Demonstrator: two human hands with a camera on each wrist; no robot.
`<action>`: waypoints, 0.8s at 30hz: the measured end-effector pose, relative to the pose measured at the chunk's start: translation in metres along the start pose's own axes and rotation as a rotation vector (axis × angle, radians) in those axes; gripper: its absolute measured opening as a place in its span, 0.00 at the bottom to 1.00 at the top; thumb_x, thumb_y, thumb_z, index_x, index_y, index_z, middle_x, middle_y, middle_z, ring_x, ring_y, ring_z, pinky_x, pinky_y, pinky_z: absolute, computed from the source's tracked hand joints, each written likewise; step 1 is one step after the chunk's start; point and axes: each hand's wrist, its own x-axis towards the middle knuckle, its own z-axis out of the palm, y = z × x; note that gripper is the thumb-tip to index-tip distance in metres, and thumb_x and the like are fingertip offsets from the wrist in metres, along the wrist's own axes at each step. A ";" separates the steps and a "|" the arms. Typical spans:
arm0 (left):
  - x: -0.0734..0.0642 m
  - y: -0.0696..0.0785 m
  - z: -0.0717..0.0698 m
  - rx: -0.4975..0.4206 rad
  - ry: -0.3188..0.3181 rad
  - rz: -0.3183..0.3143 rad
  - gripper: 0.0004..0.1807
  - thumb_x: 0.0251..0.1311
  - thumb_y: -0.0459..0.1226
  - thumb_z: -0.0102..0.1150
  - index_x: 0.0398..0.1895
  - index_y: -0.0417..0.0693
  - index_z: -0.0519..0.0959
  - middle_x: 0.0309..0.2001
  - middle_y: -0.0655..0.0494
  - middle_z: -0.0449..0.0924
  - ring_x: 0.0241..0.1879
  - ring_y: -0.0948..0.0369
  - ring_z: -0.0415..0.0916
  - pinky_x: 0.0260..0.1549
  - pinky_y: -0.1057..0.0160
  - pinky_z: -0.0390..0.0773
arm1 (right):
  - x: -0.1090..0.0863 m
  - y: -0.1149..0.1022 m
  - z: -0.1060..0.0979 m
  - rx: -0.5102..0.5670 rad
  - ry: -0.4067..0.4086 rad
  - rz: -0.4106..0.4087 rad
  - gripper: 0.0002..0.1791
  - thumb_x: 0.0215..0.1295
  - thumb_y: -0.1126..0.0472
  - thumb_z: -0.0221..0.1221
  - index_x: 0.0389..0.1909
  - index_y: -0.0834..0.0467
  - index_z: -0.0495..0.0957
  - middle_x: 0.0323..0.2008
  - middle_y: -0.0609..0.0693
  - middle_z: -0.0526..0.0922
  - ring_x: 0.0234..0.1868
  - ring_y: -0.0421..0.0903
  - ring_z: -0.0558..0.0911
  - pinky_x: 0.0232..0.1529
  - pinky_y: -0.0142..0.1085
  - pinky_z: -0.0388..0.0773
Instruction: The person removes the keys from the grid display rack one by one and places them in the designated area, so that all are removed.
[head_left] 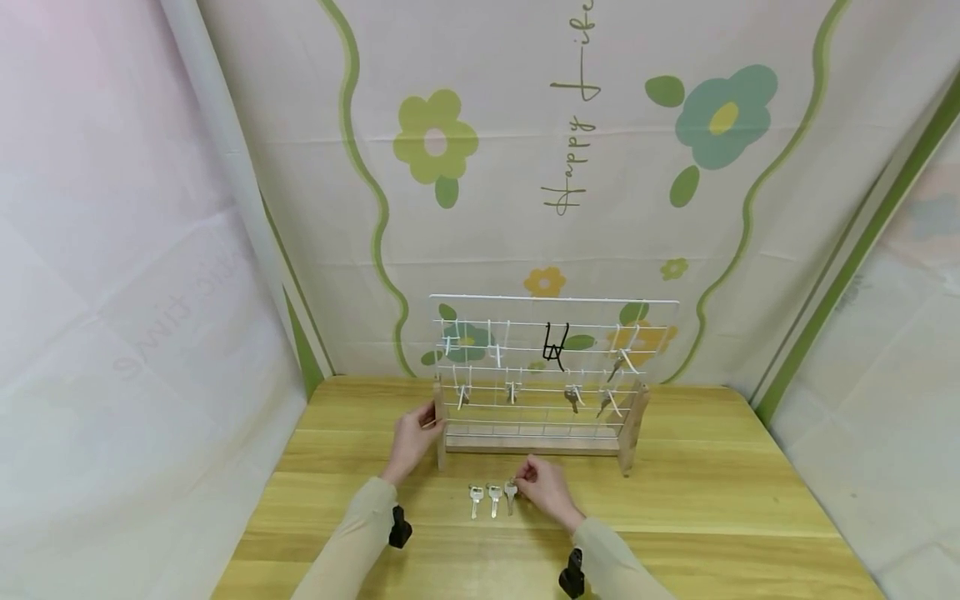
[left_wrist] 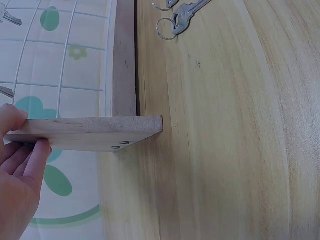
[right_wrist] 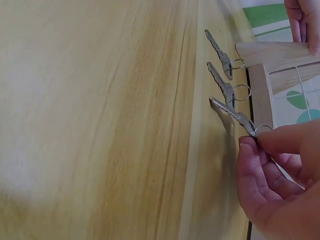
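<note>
My left hand (head_left: 411, 437) grips the left wooden side panel (left_wrist: 90, 127) of a white wire-grid rack, thumb on one face and fingers on the other. In front of the rack's wooden base (head_left: 532, 444), my right hand (head_left: 549, 490) pinches a silver key (right_wrist: 232, 112) at its ring end between thumb and fingers. That key's blade points toward the front of the table. Just left of it, two similar keys, one in the middle (head_left: 494, 498) and one at the left (head_left: 476, 500), lie side by side, each with a split ring.
White hooks hang on the grid in two rows, several of them holding keys, such as a key at the lower right (head_left: 572, 400). A black hook (head_left: 555, 343) sits in the upper row. Flower-printed cloth (head_left: 480, 233) encloses the wooden table (head_left: 720, 500) behind and at both sides.
</note>
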 end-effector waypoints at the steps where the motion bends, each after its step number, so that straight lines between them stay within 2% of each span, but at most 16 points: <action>1: 0.000 0.000 0.000 0.000 0.000 -0.003 0.25 0.61 0.25 0.61 0.62 0.27 0.72 0.57 0.29 0.78 0.55 0.40 0.81 0.50 0.59 0.87 | 0.000 0.000 0.000 0.001 0.003 -0.001 0.07 0.56 0.70 0.66 0.28 0.58 0.78 0.27 0.49 0.83 0.27 0.33 0.75 0.26 0.22 0.76; 5: 0.000 0.000 0.001 0.003 -0.003 -0.009 0.26 0.61 0.25 0.61 0.63 0.26 0.72 0.58 0.29 0.77 0.55 0.40 0.80 0.50 0.58 0.87 | 0.000 0.001 0.000 0.005 0.004 -0.021 0.07 0.56 0.72 0.66 0.28 0.61 0.77 0.27 0.50 0.83 0.27 0.33 0.75 0.25 0.22 0.76; 12: 0.001 -0.002 0.001 -0.014 -0.006 -0.015 0.24 0.61 0.25 0.61 0.61 0.24 0.72 0.57 0.27 0.77 0.55 0.38 0.80 0.50 0.56 0.87 | -0.001 0.002 -0.001 0.042 -0.045 0.006 0.04 0.60 0.73 0.62 0.30 0.64 0.76 0.27 0.54 0.84 0.21 0.36 0.77 0.18 0.24 0.75; 16: 0.001 -0.001 0.001 -0.024 -0.002 -0.030 0.25 0.61 0.25 0.61 0.62 0.25 0.72 0.57 0.28 0.77 0.56 0.39 0.80 0.51 0.55 0.87 | -0.001 0.003 0.000 0.018 -0.040 -0.001 0.05 0.59 0.73 0.63 0.30 0.63 0.76 0.27 0.52 0.83 0.22 0.35 0.75 0.19 0.24 0.75; 21: 0.001 0.000 0.002 -0.011 0.011 -0.017 0.24 0.62 0.25 0.60 0.62 0.24 0.71 0.57 0.27 0.77 0.56 0.38 0.79 0.51 0.54 0.86 | -0.001 0.004 0.001 -0.016 -0.033 -0.006 0.06 0.58 0.72 0.64 0.29 0.61 0.77 0.28 0.51 0.83 0.25 0.34 0.75 0.21 0.23 0.75; 24: -0.002 0.008 0.000 -0.011 -0.003 -0.013 0.24 0.62 0.24 0.59 0.61 0.22 0.71 0.57 0.25 0.76 0.56 0.36 0.79 0.51 0.53 0.86 | -0.001 0.004 0.000 -0.040 -0.032 -0.025 0.06 0.57 0.73 0.64 0.29 0.61 0.77 0.27 0.51 0.83 0.26 0.34 0.76 0.22 0.23 0.75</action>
